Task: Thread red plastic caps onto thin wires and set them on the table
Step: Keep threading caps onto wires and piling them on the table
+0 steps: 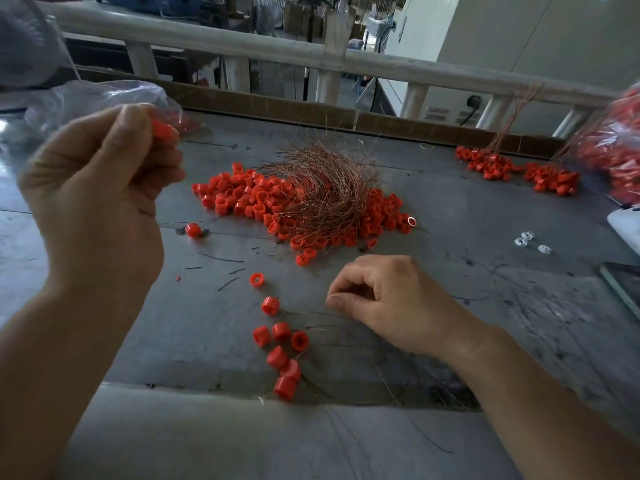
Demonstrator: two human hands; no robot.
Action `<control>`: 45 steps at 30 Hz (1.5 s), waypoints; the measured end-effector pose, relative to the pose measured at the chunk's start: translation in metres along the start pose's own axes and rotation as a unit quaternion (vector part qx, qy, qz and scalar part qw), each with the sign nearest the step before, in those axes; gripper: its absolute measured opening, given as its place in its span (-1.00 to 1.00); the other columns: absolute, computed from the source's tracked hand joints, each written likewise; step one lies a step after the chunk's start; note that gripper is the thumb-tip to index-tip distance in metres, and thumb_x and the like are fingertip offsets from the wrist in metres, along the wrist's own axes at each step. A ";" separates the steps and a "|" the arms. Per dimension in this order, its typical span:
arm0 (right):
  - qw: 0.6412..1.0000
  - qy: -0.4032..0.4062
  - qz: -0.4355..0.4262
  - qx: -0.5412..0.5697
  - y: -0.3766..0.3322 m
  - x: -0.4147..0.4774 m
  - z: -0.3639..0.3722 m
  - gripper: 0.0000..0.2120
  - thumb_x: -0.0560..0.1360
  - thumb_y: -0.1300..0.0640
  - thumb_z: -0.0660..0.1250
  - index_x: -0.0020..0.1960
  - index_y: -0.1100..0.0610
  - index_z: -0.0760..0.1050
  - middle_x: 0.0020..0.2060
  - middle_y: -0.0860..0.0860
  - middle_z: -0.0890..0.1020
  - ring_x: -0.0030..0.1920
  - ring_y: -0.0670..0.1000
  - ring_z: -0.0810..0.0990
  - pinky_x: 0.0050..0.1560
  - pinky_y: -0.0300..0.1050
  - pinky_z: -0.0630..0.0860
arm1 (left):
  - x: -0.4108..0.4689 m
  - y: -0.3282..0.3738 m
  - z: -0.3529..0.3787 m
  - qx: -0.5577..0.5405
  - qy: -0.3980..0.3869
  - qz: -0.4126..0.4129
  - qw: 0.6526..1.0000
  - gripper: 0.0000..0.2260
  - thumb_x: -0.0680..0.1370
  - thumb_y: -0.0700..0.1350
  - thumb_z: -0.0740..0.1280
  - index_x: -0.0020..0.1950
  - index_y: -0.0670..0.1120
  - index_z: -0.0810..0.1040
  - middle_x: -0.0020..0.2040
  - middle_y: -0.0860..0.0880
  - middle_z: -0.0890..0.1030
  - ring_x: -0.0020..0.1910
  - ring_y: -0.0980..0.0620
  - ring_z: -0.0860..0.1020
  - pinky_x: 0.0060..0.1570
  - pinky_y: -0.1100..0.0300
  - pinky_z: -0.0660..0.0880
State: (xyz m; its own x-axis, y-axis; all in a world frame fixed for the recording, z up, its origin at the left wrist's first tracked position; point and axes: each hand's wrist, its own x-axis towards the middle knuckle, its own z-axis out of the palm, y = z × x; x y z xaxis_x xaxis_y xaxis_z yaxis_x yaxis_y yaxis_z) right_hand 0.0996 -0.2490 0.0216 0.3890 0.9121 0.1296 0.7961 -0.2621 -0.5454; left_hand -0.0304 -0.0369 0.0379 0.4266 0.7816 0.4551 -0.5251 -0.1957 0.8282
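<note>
Our left hand is raised over the table's left edge, thumb and fingers clamped on one red cap. Most of that cap is hidden by the fingertips, and any wire in it is too fine to see.

Our right hand rests near the front edge with thumb and forefinger pressed together. A thin wire runs toward it from the loose caps lying just to its left, but we cannot tell whether the fingers actually hold it.

At the table's middle a big heap of caps lies under a tangle of copper wires, which covers much of it. Two smaller bunches lie toward the far right corner.

A bag of red caps is blurred and cut off at the right edge, as is a dark flat thing below it. A clear bag sits at the far left corner, partly behind our raised hand.

Bare tabletop lies between the heap and the front edge, and to the right of our right hand, near some small white bits. A pale railing runs beyond the far edge.
</note>
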 end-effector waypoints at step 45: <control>0.946 0.294 -0.112 0.073 -0.009 -0.001 -0.007 -0.88 0.41 0.19 0.36 -0.07 0.03 0.56 -0.25 -0.15 0.54 -0.20 -0.21 0.51 -0.20 -0.48 0.38 | -0.056 -0.009 0.053 0.165 -0.262 -0.062 0.949 -0.79 0.15 -0.07 0.43 -0.24 0.02 0.56 -0.31 0.17 0.61 -0.33 0.24 0.56 -0.27 0.40 0.52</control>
State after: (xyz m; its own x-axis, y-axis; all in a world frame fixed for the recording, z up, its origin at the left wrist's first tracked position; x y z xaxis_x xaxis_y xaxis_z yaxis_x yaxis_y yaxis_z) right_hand 0.0953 -0.2493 0.0320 0.4426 0.5952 0.6707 0.8331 0.0038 -0.5531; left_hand -0.0107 -0.1110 0.0225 0.8235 0.4259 0.3749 -0.2234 -0.3639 0.9042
